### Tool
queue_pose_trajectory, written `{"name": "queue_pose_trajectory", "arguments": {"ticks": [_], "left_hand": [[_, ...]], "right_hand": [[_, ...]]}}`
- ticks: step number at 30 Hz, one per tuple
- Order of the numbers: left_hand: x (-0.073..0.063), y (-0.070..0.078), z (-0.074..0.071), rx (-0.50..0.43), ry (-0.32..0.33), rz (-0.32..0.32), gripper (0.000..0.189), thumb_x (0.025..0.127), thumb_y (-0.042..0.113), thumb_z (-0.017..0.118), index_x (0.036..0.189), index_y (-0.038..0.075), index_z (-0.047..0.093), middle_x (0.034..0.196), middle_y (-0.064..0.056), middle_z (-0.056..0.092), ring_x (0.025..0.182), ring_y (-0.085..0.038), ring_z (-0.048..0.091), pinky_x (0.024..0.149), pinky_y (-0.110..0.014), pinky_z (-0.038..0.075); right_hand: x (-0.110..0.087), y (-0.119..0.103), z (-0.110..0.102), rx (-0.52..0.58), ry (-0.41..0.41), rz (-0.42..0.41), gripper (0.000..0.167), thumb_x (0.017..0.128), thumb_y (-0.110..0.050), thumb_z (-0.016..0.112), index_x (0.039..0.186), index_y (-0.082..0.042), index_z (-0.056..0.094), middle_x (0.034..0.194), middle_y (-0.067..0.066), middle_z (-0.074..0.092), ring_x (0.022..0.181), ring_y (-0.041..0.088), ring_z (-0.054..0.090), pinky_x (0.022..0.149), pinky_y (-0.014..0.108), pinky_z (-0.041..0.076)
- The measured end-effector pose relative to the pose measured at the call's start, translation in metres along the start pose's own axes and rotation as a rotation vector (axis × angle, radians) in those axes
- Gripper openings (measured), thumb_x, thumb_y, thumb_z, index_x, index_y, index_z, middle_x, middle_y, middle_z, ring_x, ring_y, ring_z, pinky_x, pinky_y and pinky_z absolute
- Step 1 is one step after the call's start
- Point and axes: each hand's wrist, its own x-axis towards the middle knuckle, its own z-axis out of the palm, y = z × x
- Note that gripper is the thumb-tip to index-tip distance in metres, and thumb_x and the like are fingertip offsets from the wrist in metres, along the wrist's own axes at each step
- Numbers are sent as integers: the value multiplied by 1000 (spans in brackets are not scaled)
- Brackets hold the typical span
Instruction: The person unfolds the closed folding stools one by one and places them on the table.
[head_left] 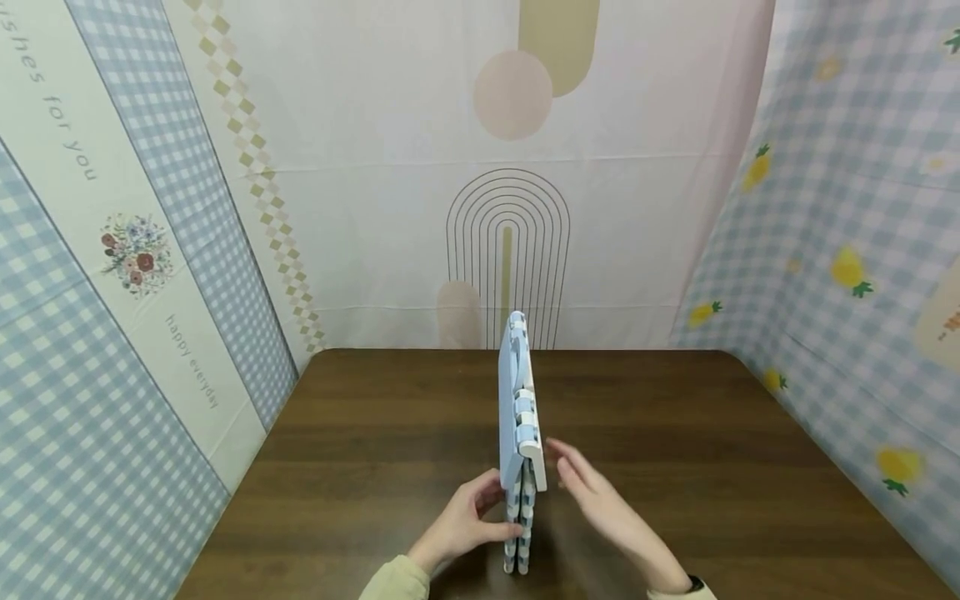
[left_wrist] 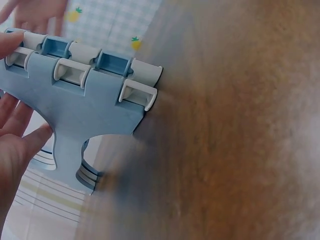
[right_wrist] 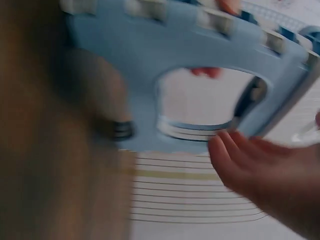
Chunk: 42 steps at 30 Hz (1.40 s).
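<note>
A folding stool (head_left: 517,400) of pale blue and white plastic stands folded, on its edge, in the middle of the table. Its hinged leg panels (left_wrist: 75,100) have cut-outs and a row of blue and white knuckles. My left hand (head_left: 468,517) grips the leg part from the left, thumb on the near hinged edge and fingers at the panel's side. On the other side my right hand (head_left: 600,500) has its fingers extended close to the stool's white face. In the right wrist view, the right hand's fingertips (right_wrist: 227,145) are near the panel's lower edge; contact is unclear.
The stool is on a dark brown wooden table (head_left: 360,417). A pale patterned cloth (head_left: 360,233) hangs behind it. Checked cloths hang on both sides, with the right one (head_left: 825,208) printed with yellow fruit.
</note>
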Motion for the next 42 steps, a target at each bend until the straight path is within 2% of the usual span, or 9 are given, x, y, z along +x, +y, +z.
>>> {"name": "queue_pose_trajectory", "arguments": {"ticks": [3, 6, 9, 13, 18, 22, 27, 33, 42], "left_hand": [[2, 0, 0, 4, 6, -12, 47, 79, 10, 78, 122, 7, 58, 123, -18, 64, 111, -7, 62, 102, -22, 45], [3, 0, 1, 12, 23, -1, 46, 80, 12, 78, 122, 9, 58, 124, -17, 65, 113, -8, 61, 104, -22, 44], [4, -4, 5, 34, 53, 115, 42, 83, 10, 75, 122, 6, 58, 121, -20, 62, 115, -7, 60, 107, -25, 44], [6, -8, 13, 114, 117, 248, 39, 85, 8, 73, 121, 4, 60, 113, -20, 59, 114, -8, 59, 105, -31, 48], [10, -1, 21, 230, 217, 211, 38, 84, 15, 76, 119, 8, 64, 109, -15, 65, 109, -13, 64, 98, -39, 53], [15, 3, 25, 288, 274, 179, 37, 83, 19, 77, 116, 10, 65, 110, -11, 68, 105, -13, 66, 93, -40, 55], [22, 7, 25, 337, 332, 186, 35, 80, 13, 79, 113, 7, 67, 107, -11, 71, 98, -14, 68, 87, -36, 58], [20, 10, 20, 332, 336, 211, 36, 80, 13, 79, 113, 4, 66, 103, -13, 70, 95, -13, 69, 83, -40, 59], [22, 7, 14, 388, 323, 264, 39, 77, 9, 80, 113, 1, 66, 100, -13, 70, 91, -12, 69, 79, -40, 60]], "right_hand": [[-12, 14, 5, -42, -180, -31, 50, 105, -28, 39, 148, -2, 33, 145, 27, 45, 130, 42, 47, 105, 50, 45], [-18, 18, 13, -58, -231, -97, 47, 102, -28, 49, 143, -7, 41, 141, 19, 51, 127, 26, 52, 102, 38, 48], [-18, 19, 22, -29, -164, -138, 41, 98, -27, 57, 135, -10, 48, 134, 13, 57, 121, 12, 54, 99, 34, 51], [-15, 22, 28, -23, -37, -111, 37, 95, -27, 61, 128, -11, 54, 126, 10, 63, 117, 8, 57, 96, 35, 52], [-6, 28, 24, -24, 13, -109, 37, 93, -28, 65, 123, -8, 58, 117, 9, 69, 108, 8, 61, 92, 35, 54], [1, 34, 13, -47, 17, -179, 36, 91, -26, 66, 120, -5, 60, 112, 10, 71, 103, 9, 65, 86, 36, 57], [8, 42, -6, -136, 52, -276, 34, 88, -21, 69, 118, -6, 62, 107, 8, 73, 98, 9, 66, 81, 35, 58], [8, 47, -13, -189, 105, -327, 29, 87, -16, 71, 112, -5, 64, 102, 8, 73, 95, 10, 67, 78, 35, 58], [4, 54, -21, -178, 139, -315, 30, 85, -14, 72, 111, -1, 64, 99, 9, 73, 93, 3, 66, 76, 33, 59]]}}
